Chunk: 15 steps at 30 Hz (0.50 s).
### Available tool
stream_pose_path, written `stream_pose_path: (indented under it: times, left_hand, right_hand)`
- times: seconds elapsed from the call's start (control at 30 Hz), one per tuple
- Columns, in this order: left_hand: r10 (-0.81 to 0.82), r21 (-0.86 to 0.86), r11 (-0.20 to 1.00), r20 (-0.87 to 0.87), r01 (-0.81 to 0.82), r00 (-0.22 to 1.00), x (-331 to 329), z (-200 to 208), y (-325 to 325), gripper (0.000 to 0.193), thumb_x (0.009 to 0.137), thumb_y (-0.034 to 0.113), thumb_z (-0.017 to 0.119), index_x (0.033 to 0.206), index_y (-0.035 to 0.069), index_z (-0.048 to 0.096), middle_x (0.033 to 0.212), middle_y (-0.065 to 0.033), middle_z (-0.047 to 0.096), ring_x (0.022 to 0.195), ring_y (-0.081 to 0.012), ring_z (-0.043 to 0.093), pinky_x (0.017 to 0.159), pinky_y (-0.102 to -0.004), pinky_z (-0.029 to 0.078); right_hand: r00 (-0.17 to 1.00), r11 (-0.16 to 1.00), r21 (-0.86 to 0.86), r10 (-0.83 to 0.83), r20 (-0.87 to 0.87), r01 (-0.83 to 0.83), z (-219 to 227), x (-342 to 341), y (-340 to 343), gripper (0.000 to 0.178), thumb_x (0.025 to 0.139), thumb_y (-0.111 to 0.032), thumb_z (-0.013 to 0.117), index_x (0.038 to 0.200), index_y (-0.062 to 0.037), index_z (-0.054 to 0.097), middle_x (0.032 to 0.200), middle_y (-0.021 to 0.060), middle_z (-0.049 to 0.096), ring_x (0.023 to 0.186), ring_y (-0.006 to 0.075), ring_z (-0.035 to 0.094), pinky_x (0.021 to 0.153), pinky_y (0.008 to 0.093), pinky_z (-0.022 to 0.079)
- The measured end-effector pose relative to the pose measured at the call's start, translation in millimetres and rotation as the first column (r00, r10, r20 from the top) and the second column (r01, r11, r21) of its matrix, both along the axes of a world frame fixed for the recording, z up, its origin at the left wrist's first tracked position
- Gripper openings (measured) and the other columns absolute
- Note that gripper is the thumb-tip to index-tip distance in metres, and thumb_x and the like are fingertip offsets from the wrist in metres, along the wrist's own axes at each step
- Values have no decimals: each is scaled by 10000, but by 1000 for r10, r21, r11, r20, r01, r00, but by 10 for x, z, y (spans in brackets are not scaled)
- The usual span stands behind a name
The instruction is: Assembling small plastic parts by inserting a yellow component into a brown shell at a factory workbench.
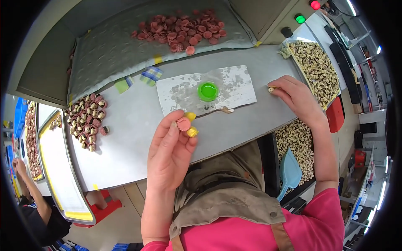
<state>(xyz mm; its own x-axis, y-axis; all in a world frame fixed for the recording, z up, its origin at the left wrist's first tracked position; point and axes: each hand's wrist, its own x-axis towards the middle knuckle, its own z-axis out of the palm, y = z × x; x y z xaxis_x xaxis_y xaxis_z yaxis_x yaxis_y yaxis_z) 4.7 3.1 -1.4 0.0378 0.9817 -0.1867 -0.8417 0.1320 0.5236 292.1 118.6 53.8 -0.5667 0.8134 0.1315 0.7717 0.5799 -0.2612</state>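
My left hand [169, 152] pinches a small pink fluted cup [183, 124] between thumb and fingers, above the near edge of the table. Yellow covers [192, 132] sit on two of its fingertips. Off to the right, my right hand [298, 97] is closed at the fingertips on a small cream-and-dark piece [271, 89], just left of a tray [292, 49] heaped with similar pieces. Between the hands, a round green dish [208, 91] stands on a wet-spotted white sheet [238, 79]. Pink cups [184, 31] lie in a loose pile on the grey mat at the back.
On the left are filled pink cups [88, 121] in a cluster, beside a pale tray [54, 159]. Folded checked cloths [151, 75] lie near the mat. Below the table at right, a blue scoop [289, 169] rests in a dark bin of pieces. Another person's arm [33, 188] shows far left.
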Motion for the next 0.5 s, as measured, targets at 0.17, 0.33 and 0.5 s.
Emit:
stream_pose_path:
  times: [0.17,0.33,0.5]
  left_hand:
    - [3,-36,999,-6,-3,1000,-45,3,5,307,929,155,478,1213,39,459,1035,-18,573,894,-106,528,788,-256,430]
    - [1,-38,999,62,2,998,-51,54,35,423,917,132,482,1305,11,367,995,-36,582,830,-89,527,723,-239,435]
    - [-12,-82,997,20,14,1000,-28,101,76,526,902,128,490,1356,-32,279,979,-35,568,799,-71,499,699,-223,423]
  right_hand:
    - [985,992,-124,8,-174,-30,72,-385,22,154,825,-92,591,966,-31,601,875,96,578,757,218,579,676,294,459]
    - [933,973,-34,209,-294,-229,22,-1001,51,158,807,-117,616,936,-29,587,834,91,556,753,239,555,665,311,454]
    - [925,939,143,336,-175,-314,-127,-1183,163,143,793,-136,626,885,-38,578,800,83,528,760,270,526,659,345,447]
